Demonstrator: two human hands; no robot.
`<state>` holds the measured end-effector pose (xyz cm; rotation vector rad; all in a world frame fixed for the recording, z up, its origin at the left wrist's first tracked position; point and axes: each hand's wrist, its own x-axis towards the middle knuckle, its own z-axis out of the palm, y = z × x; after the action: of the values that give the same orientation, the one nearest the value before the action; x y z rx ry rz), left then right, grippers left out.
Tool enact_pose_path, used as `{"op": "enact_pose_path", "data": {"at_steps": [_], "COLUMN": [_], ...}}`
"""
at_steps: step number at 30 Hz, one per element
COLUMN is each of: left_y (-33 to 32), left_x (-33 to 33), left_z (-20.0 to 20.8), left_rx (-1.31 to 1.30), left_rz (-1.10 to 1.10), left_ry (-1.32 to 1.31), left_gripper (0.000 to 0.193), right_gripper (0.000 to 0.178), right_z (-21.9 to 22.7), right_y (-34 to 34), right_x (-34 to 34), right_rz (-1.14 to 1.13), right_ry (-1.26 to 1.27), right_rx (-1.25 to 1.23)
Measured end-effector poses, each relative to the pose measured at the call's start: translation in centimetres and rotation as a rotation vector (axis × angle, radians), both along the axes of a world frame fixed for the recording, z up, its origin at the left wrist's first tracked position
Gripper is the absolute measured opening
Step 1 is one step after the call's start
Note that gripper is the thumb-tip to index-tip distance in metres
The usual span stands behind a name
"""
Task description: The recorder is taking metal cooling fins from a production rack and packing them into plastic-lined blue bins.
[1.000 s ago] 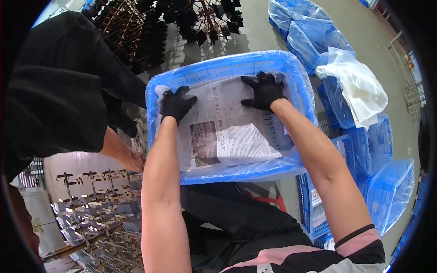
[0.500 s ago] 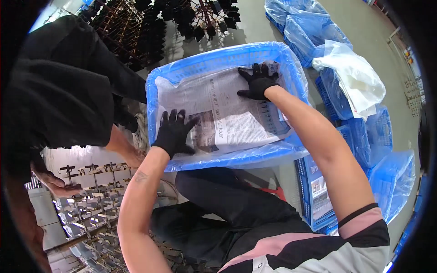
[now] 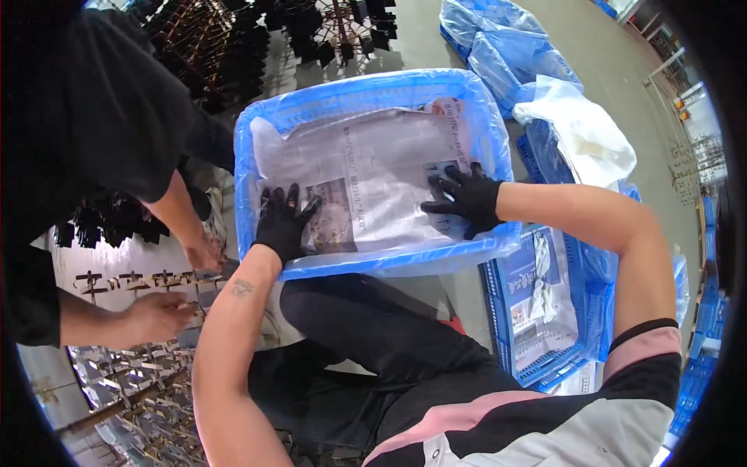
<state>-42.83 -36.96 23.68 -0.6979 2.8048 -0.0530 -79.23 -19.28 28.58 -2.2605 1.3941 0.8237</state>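
Note:
A blue plastic crate [image 3: 366, 92], lined with a clear plastic bag, stands in front of me. Newspaper sheets [image 3: 387, 159] lie spread over its bottom. My left hand [image 3: 285, 224], in a black glove, presses on the near left corner of the newspaper with its fingers spread. On the near right part of the paper rests my right hand [image 3: 467, 199], also black-gloved, fingers apart and pointing left. Neither hand grips anything.
Another person's hands [image 3: 159, 315] are at the left, beside a rack of small metal parts [image 3: 148, 373]. More blue crates with plastic liners [image 3: 521, 58] line the right, one holding newspaper and white gloves [image 3: 543, 300]. Racks of black parts [image 3: 342, 31] hang behind.
My right hand has moved from the crate's far right corner toward its near right side. My left hand stays near its corner. The other person's hands have come closer to the metal parts.

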Motion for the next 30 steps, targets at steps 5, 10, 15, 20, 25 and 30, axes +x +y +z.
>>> {"op": "enact_pose_path", "data": {"at_steps": [5, 10, 15, 20, 25, 30], "left_y": [0.5, 1.1, -1.8, 1.0, 12.1, 26.2], "left_x": [-0.8, -2.0, 3.6, 0.0, 1.5, 12.9], "left_z": [2.1, 0.4, -8.8, 1.7, 7.8, 11.3], "left_rx": [0.035, -0.143, -0.024, -0.206, -0.193, -0.124], "left_rz": [0.027, -0.106, 0.064, 0.098, 0.280, 0.937], "left_ry": [-0.113, -0.021, 0.233, 0.178, 0.670, 0.861], "left_gripper": [0.101, 0.082, 0.069, 0.054, 0.047, 0.026], "right_gripper": [0.109, 0.105, 0.096, 0.092, 0.081, 0.054], "right_z": [-2.5, -2.4, -3.7, -2.3, 3.0, 5.2], "right_y": [0.3, 2.1, -2.4, -0.4, -2.4, -3.9], "right_x": [1.2, 0.1, 3.0, 1.2, 1.4, 5.1], "right_rz": [0.006, -0.052, -0.018, -0.037, 0.042, 0.043], "right_ry": [0.046, 0.077, -0.001, 0.115, 0.076, -0.247], "right_rx": [-0.068, 0.002, -0.043, 0.044, 0.169, -0.303]}}
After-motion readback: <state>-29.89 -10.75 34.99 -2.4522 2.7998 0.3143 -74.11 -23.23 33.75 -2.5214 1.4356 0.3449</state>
